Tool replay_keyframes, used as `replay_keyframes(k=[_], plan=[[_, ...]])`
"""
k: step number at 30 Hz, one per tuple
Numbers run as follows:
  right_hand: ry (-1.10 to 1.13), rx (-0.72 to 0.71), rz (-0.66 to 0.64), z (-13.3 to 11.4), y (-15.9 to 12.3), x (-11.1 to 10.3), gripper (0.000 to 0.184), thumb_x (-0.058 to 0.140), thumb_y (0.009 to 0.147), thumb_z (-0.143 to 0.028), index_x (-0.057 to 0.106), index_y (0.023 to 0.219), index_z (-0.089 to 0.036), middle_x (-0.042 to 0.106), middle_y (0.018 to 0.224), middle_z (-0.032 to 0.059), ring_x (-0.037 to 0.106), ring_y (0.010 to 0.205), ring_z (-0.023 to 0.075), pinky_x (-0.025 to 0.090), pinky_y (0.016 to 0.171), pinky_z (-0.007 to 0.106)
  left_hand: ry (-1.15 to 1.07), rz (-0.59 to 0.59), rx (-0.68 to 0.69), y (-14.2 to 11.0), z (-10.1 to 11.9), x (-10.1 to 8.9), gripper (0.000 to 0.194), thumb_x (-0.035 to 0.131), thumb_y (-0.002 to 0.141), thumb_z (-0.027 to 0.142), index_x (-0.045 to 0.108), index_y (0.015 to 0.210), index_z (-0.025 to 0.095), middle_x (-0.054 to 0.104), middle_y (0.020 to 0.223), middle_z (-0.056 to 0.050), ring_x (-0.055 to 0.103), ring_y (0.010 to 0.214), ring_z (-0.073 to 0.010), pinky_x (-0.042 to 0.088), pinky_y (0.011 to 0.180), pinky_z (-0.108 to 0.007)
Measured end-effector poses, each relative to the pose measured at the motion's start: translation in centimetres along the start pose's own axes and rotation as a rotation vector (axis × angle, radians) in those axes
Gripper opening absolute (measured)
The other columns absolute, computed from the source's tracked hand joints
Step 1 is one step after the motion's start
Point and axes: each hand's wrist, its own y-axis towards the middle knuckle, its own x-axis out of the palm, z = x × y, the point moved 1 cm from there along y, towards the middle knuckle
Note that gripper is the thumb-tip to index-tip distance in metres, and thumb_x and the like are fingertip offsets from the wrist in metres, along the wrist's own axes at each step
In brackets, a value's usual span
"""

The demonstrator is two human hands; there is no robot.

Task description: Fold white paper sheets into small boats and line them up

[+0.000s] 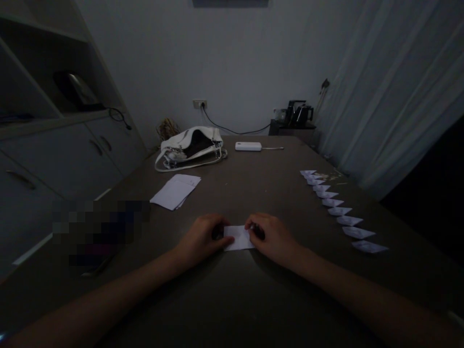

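A small folded white paper point(238, 238) lies on the dark table point(253, 299) in front of me. My left hand point(203, 239) has its fingers curled and pinches the paper's left edge. My right hand point(271, 237) is closed on the paper's right edge, fingers pressed down on it. A stack of white paper sheets point(176, 191) lies to the left, farther back. A row of several folded white paper pieces point(340, 210) runs along the right side of the table.
A white handbag point(192, 146) lies open at the table's far side, with a white power bank point(248, 146) and cable beside it. A kettle point(299, 113) stands on a side stand at the back. Cabinets point(72, 154) are left, curtains point(391, 96) right.
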Motion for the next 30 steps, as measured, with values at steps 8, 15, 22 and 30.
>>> replay_keyframes(k=[8, 15, 22, 30], plan=[[-0.050, -0.039, 0.002, -0.02, -0.10, -0.01, 0.018, 0.055, 0.075, -0.006, 0.062, 0.088, -0.016, 0.058, 0.095, 0.0061, 0.053, 0.091, 0.0178, 0.042, 0.078, 0.029, 0.031, 0.056, -0.045, 0.18, -0.55, 0.08, 0.020, 0.061, 0.080, 0.034, 0.058, 0.085, 0.016, 0.060, 0.080, -0.004, 0.054, 0.070, -0.0161, 0.039, 0.061, -0.026], [-0.070, -0.089, -0.057, -0.23, -0.09, 0.12, 0.022, 0.050, 0.084, -0.008, 0.067, 0.095, -0.017, 0.062, 0.092, 0.0055, 0.054, 0.089, 0.0174, 0.043, 0.077, 0.029, 0.042, 0.067, -0.059, 0.19, -0.62, 0.25, 0.017, 0.063, 0.078, 0.031, 0.057, 0.080, 0.016, 0.060, 0.079, -0.003, 0.054, 0.071, -0.0162, 0.039, 0.063, -0.026], [-0.070, -0.084, -0.069, -0.11, -0.24, 0.19, 0.026, 0.051, 0.081, -0.006, 0.067, 0.099, -0.017, 0.062, 0.094, 0.0055, 0.055, 0.090, 0.0176, 0.044, 0.077, 0.029, 0.121, 0.103, -0.015, -0.01, -0.27, -0.01, 0.030, 0.064, 0.078, 0.039, 0.061, 0.098, 0.018, 0.062, 0.095, -0.006, 0.055, 0.091, -0.0219, 0.042, 0.078, -0.033], [-0.066, -0.096, -0.050, 0.11, -0.18, 0.46, 0.025, 0.051, 0.081, -0.006, 0.066, 0.097, -0.017, 0.062, 0.092, 0.0050, 0.055, 0.089, 0.0167, 0.044, 0.078, 0.028, 0.155, 0.097, 0.015, -0.05, 0.09, 0.00, 0.020, 0.063, 0.079, 0.033, 0.060, 0.090, 0.017, 0.061, 0.093, -0.006, 0.055, 0.088, -0.0211, 0.041, 0.076, -0.033]])
